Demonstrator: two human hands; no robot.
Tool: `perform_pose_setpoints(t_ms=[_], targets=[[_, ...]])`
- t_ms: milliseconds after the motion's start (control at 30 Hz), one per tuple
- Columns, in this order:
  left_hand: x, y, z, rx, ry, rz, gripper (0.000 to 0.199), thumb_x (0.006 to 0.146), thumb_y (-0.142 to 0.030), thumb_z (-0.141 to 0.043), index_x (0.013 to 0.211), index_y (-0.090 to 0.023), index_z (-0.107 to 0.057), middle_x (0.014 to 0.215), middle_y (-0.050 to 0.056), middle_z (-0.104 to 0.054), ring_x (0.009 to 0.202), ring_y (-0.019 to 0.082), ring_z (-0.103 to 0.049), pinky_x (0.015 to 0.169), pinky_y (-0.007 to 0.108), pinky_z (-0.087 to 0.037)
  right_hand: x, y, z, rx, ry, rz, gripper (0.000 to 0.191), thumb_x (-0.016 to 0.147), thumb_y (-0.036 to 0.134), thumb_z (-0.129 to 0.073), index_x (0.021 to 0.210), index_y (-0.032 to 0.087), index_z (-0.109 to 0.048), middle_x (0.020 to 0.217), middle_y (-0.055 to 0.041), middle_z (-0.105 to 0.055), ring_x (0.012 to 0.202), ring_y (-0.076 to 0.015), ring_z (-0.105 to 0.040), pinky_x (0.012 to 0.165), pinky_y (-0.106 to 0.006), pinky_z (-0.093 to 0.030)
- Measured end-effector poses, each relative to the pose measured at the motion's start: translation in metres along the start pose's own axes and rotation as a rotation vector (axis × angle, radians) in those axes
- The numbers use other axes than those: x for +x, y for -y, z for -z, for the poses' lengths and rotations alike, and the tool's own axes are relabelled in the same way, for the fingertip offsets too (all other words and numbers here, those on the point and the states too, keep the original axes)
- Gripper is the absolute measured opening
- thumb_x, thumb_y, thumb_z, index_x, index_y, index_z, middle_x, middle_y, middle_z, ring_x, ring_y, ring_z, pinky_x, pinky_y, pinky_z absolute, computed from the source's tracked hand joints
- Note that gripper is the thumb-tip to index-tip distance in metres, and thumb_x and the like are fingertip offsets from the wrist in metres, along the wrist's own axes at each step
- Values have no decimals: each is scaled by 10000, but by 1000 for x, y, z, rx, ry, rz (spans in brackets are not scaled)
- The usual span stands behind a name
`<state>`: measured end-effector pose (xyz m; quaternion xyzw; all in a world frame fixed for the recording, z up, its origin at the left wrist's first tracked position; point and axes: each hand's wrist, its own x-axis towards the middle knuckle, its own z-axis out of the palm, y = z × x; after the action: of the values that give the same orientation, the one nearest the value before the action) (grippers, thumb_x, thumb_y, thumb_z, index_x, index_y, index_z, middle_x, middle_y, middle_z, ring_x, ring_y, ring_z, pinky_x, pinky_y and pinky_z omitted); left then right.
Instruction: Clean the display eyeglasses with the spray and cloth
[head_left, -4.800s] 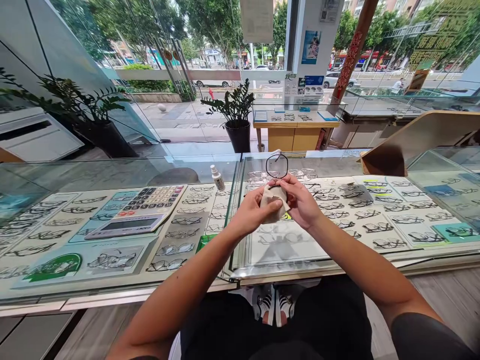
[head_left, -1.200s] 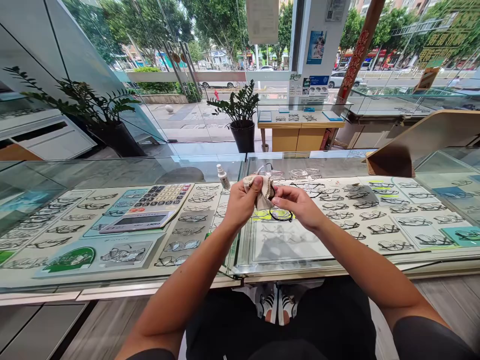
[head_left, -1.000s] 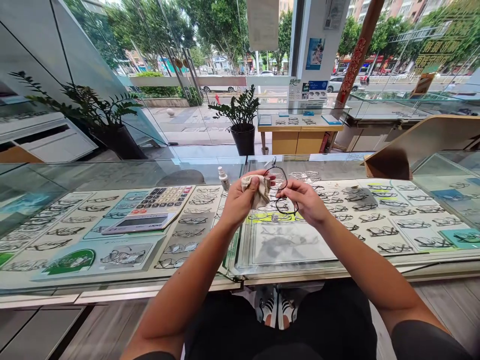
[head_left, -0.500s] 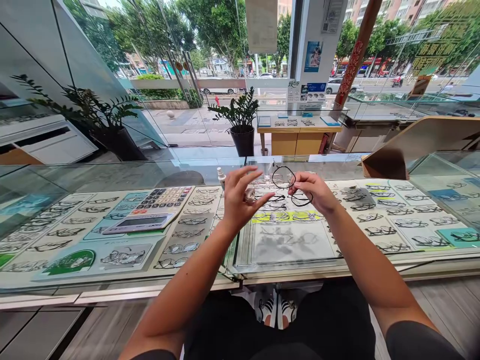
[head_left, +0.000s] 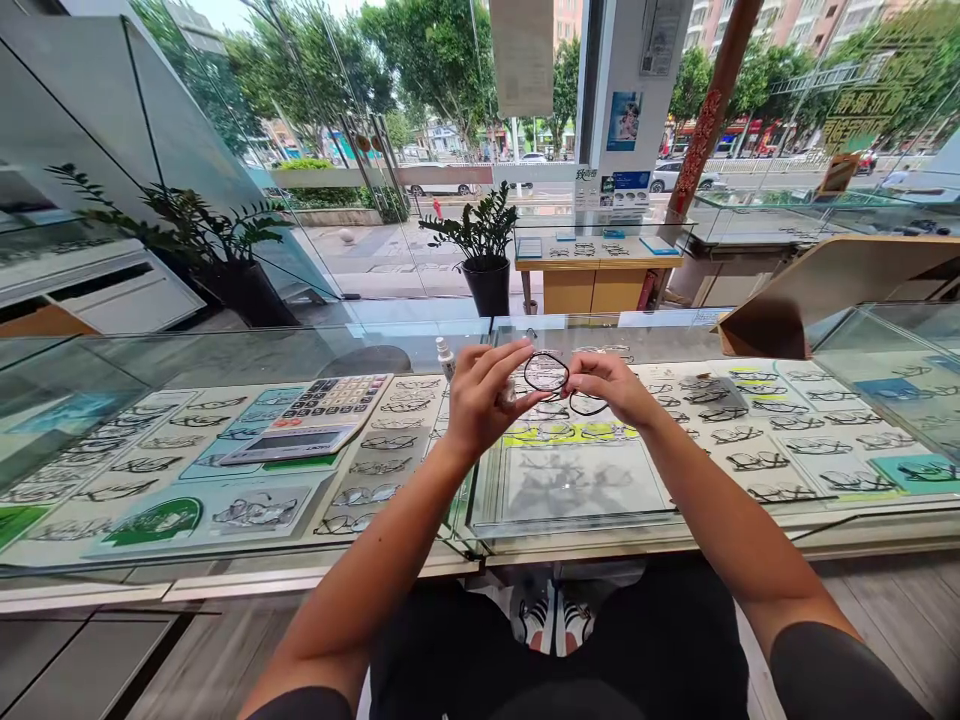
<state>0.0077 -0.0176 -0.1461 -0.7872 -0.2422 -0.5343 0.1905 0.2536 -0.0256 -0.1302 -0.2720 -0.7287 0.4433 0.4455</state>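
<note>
Black-rimmed glasses (head_left: 559, 385) were held up over the glass counter (head_left: 225, 355), approx. mid-frame, just above the display trays inside the case. Right hand (head_left: 611, 385) pinched the frame at its right side w/ thumb and fingertips closed on the rim; one lens ring stood clear between the two hands, the other hung lower by the right fingers. Left hand (head_left: 480, 400) was at the frame's left side, fingers spread and extended toward the upper lens ring; a bit of pale cloth (head_left: 508, 392) seemed tucked in that hand, but cannot tell if the fingers actually gripped the frame or only touched it. Both forearms reached fwd from the bottom of the view. Small white bottle (head_left: 445, 358) stood upright on the counter just left of the left hand. Further left lay a calculator (head_left: 307, 420) flat on the glass, well apart from the hands. Under the glass, rows of display eyewear (head_left: 750, 420) ran across the case. Beyond the counter: a potted plant (head_left: 480, 235) on the floor and a wooden display table (head_left: 592, 275) near the window.
</note>
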Motion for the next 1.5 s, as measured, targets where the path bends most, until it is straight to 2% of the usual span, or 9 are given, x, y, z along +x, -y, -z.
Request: perform_pose_setpoints(t_ms=[133,300,367,433,533,700,933,1167,1500], targets=[[24,5,16,69,-84,3,602,865,-549,-856,1369,-280,-665,1279,99,-799,1058,285,-734,957,462,-531,7,40,13,-246,-61,277,240,977,474,-671,1013,244,-728,1032,-45,-726,997,-227,-656,931,-406,-500],[95,30,47,86,-206,-8,681,754,-723,-868,1259,-304,-685,1203,74,-778,1124,307,-687,1017,521,-510,28,121,46,-663,-85,547,392,898,503,-765,1219,293,-686,1216,-47,-729,1135,-260,-668,1034,-477,-526],[124,35,55,115,-259,49,706,715,-760,-872,1212,-293,-690,1180,83,-748,1162,328,-651,1033,543,-498,34,144,54,-808,-176,609,545,842,496,-833,1316,298,-652,1305,-79,-718,1210,-300,-663,1074,-519,-520],[144,34,57,105,-342,99,704,688,-766,-883,1169,-292,-685,1148,83,-721,1165,349,-639,1022,547,-501,37,153,55,-883,-309,669,648,819,466,-869,1392,297,-617,1362,-115,-697,1257,-338,-655,1086,-550,-521],[153,21,52,81,-381,143,674,711,-723,-894,1172,-290,-661,1159,79,-702,1131,339,-644,987,527,-518,37,147,47,-866,-465,682,714,811,455,-881,1445,335,-577,1399,-113,-682,1256,-365,-660,1089,-588,-539],[142,1,46,46,-378,172,608,771,-630,-898,1210,-297,-640,1175,66,-689,1129,313,-643,935,477,-531,32,126,33,-822,-586,651,650,850,437,-851,1437,342,-589,1353,-103,-704,1220,-378,-682,1063,-632,-559],[136,-5,58,28,-362,190,529,797,-528,-915,1220,-320,-676,1152,65,-689,1018,275,-641,807,443,-539,29,122,26,-836,-624,660,622,870,419,-840,1442,353,-604,1343,-81,-733,1213,-362,-698,1052,-615,-581],[136,-8,58,1,-341,224,519,803,-581,-896,1197,-317,-686,1129,62,-690,977,265,-648,752,436,-538,29,122,18,-777,-704,658,582,872,420,-842,1412,355,-636,1315,-78,-724,1220,-346,-700,1066,-594,-572],[139,-6,64,63,-315,193,519,756,-638,-907,1133,-329,-730,1056,45,-739,853,249,-645,744,445,-559,27,129,14,-756,-672,599,463,924,468,-795,1362,373,-679,1224,-58,-777,1119,-326,-733,1049,-589,-599]])
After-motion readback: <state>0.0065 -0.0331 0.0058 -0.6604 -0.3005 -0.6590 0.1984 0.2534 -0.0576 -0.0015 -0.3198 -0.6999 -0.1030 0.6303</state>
